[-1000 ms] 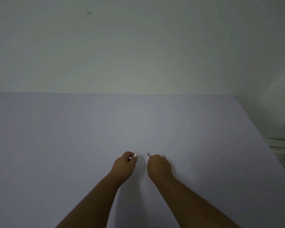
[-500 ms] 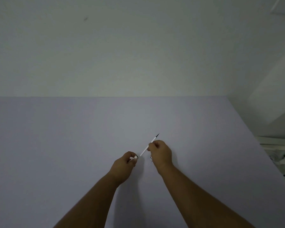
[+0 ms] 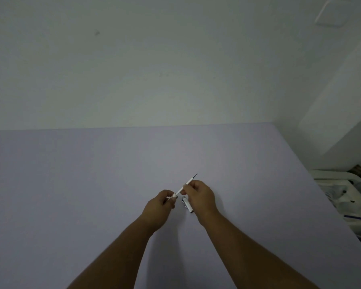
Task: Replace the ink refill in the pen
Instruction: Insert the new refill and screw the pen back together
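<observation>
My right hand [image 3: 200, 195] pinches a thin white ink refill [image 3: 188, 182] whose dark tip points up and to the right. The refill's lower end meets a small white pen part [image 3: 172, 197] held in the fingertips of my left hand [image 3: 159, 205]. A white pen barrel piece [image 3: 187, 204] lies on the lavender table [image 3: 92, 184], just under my right hand and partly hidden by it. Both hands hover close together over the middle of the table.
A plain pale wall rises behind the table. Past the table's right edge stands white furniture [image 3: 331, 122], with a white rack and cluttered items [image 3: 346, 195] lower down.
One second ago both fists were closed with only a short dark tip showing. The refill has since been drawn out to the upper right, and the barrel piece now shows on the table.
</observation>
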{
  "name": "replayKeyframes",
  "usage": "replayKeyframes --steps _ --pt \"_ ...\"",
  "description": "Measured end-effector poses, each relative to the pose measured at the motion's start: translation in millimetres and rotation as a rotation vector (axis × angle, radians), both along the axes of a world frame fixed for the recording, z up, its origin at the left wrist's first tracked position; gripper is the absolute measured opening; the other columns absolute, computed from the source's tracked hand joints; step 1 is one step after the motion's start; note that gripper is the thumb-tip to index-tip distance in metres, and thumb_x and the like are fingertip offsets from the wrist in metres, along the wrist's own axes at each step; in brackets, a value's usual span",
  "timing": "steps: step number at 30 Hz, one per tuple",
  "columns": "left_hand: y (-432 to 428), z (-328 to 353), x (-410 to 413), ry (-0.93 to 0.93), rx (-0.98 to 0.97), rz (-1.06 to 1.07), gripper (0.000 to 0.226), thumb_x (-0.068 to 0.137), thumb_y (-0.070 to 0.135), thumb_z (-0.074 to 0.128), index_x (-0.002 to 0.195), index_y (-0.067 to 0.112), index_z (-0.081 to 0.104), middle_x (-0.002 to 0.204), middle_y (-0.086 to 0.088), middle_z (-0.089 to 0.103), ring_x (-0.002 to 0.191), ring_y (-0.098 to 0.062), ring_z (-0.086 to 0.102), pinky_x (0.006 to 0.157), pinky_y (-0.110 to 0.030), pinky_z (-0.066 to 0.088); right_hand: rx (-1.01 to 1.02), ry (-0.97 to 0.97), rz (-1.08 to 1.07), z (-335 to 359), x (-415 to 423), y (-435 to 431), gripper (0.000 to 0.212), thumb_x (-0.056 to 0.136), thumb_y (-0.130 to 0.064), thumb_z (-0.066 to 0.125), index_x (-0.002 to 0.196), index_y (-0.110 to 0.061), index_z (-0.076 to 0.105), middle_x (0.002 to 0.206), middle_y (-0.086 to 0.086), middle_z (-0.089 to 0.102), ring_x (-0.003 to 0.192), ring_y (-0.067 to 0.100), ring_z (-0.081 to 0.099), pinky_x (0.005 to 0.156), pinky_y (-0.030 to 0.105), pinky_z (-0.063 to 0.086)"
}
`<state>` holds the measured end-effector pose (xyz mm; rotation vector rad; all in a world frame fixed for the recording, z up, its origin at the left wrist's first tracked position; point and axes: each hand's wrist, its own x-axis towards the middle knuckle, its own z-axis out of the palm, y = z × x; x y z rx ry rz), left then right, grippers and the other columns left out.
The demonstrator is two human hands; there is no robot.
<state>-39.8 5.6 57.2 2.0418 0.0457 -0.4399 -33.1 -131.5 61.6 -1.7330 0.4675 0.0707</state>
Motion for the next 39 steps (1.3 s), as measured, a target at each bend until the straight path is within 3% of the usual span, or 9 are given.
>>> replayKeyframes --steps 3,8,12,17,19,22,25,33,39 --pt "-5.9 3.1 1.2 -0.013 0.004 -0.017 0.022 0.098 0.031 0.04 0.108 0.02 0.057 0.085 0.003 0.061 0.075 -0.011 0.054 0.07 -0.027 0.044 -0.009 0.043 0.088 -1.7 -2.6 -2.3 0.018 0.08 -0.025 0.063 0.063 -0.02 0.064 0.067 0.0 0.062 0.06 0.015 0.053 0.052 0.025 0.042" --pt "-11.1 4.4 1.9 0.007 -0.028 -0.027 0.018 0.097 0.031 0.043 0.102 0.023 0.058 0.084 0.002 0.061 0.074 -0.015 0.053 0.066 -0.025 0.044 0.149 -0.025 -0.114 1.5 6.2 -16.3 0.016 0.085 -0.027 0.062 0.068 -0.025 0.062 0.069 -0.006 0.06 0.063 0.009 0.05 0.06 0.024 0.041" --pt "-17.6 3.6 4.8 0.015 -0.033 -0.024 0.017 0.097 0.029 0.043 0.104 0.024 0.057 0.084 0.002 0.061 0.073 -0.014 0.053 0.066 -0.025 0.044 0.076 0.019 0.061 0.6 9.7 -23.6 0.016 0.084 -0.023 0.064 0.067 -0.023 0.063 0.069 -0.004 0.056 0.066 0.013 0.048 0.06 0.026 0.042" --pt "-13.8 -1.6 5.7 0.041 -0.061 -0.014 0.017 0.097 0.03 0.041 0.107 0.035 0.054 0.082 0.001 0.059 0.073 -0.016 0.053 0.068 -0.026 0.046 0.108 0.067 0.083 -4.7 19.6 -33.1 0.018 0.083 -0.036 0.066 0.072 -0.022 0.066 0.072 -0.005 0.06 0.062 0.009 0.049 0.062 0.023 0.04" --pt "-10.3 -4.3 6.7 0.051 -0.054 -0.003 0.018 0.097 0.03 0.041 0.107 0.035 0.054 0.082 0.0 0.059 0.072 -0.016 0.052 0.066 -0.025 0.045 -0.022 0.067 0.069 -11.6 23.3 -38.6 0.019 0.085 -0.035 0.063 0.079 -0.017 0.067 0.079 -0.001 0.064 0.068 0.013 0.054 0.065 0.025 0.042" --pt "-5.3 -8.9 7.7 0.059 -0.048 0.026 0.017 0.097 0.029 0.041 0.106 0.034 0.055 0.082 -0.001 0.058 0.07 -0.016 0.051 0.064 -0.026 0.044 -0.539 0.126 0.254 -29.6 26.0 -45.6 0.019 0.088 -0.022 0.055 0.09 -0.011 0.069 0.095 0.007 0.07 0.085 0.022 0.062 0.07 0.026 0.045" --pt "-0.4 -13.5 8.1 0.063 -0.039 0.039 0.016 0.097 0.029 0.041 0.105 0.034 0.055 0.081 0.0 0.058 0.07 -0.016 0.051 0.064 -0.025 0.044 -0.814 0.181 0.397 -43.8 25.1 -45.4 0.022 0.089 -0.023 0.05 0.096 -0.012 0.069 0.103 0.01 0.068 0.094 0.026 0.063 0.067 0.027 0.043" --pt "6.2 -18.5 10.2 0.082 -0.027 0.04 0.016 0.097 0.029 0.041 0.105 0.034 0.055 0.081 -0.001 0.058 0.071 -0.017 0.051 0.064 -0.025 0.044 -1.002 0.184 0.473 -59.3 26.8 -34.7 0.026 0.09 -0.029 0.049 0.1 -0.009 0.063 0.11 0.012 0.062 0.103 0.03 0.06 0.08 0.035 0.05" --pt "6.9 -18.6 12.5 0.08 -0.017 0.029 0.016 0.097 0.029 0.04 0.105 0.035 0.053 0.082 0.0 0.058 0.072 -0.017 0.051 0.066 -0.025 0.046 -0.964 0.239 0.449 -62.6 27.4 -32.6 0.027 0.092 -0.028 0.047 0.098 -0.007 0.064 0.11 0.013 0.063 0.101 0.03 0.061 0.077 0.032 0.048"
